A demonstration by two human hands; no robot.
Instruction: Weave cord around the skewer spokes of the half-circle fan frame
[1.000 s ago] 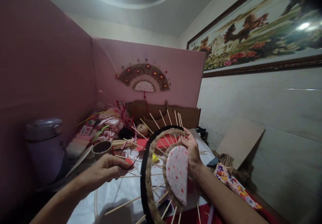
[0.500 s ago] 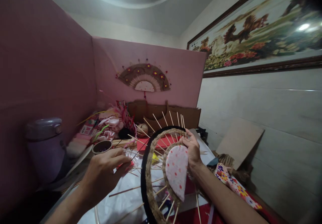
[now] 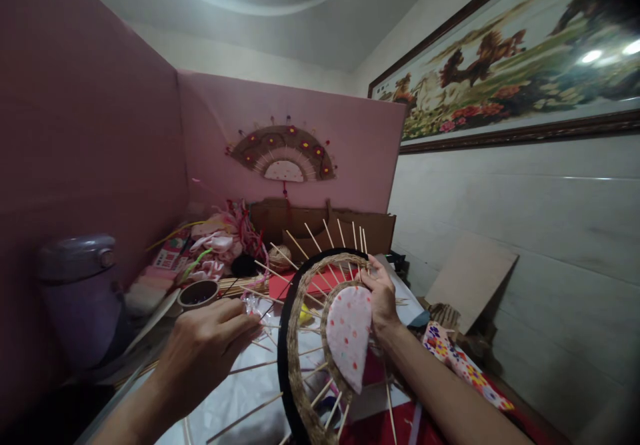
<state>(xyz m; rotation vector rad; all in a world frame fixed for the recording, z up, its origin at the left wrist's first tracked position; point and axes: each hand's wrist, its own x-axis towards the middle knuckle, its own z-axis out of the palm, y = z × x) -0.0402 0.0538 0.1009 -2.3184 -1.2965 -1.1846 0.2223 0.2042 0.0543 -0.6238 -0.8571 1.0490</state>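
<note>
In the middle of the head view is a half-round fan (image 3: 296,328) made of thin wooden sticks, with twine woven across them. A black band (image 3: 286,358) of yarn runs along the outer edge of the weave. White fabric with red dots (image 3: 350,331) covers its core. My right hand (image 3: 383,295) is closed on the fan's straight side near the top. On the left, my left hand (image 3: 215,335) pinches a dark yarn strand (image 3: 273,306) that leads to the black band. The fan stands tilted, and its lower end passes out of view.
A finished-looking fan (image 3: 284,151) hangs on the pink panel (image 3: 350,145). Behind my left hand are a brown bowl (image 3: 199,293), a black yarn ball (image 3: 244,265), a twine ball (image 3: 280,256) and pink ribbons (image 3: 215,238). A lilac flask (image 3: 77,305) stands at far left; flowered fabric (image 3: 460,365) lies right.
My left hand has turned slightly and its fingers have drawn closer together on the yarn. The fan and my right hand have stayed nearly still. The whole view has shifted a little.
</note>
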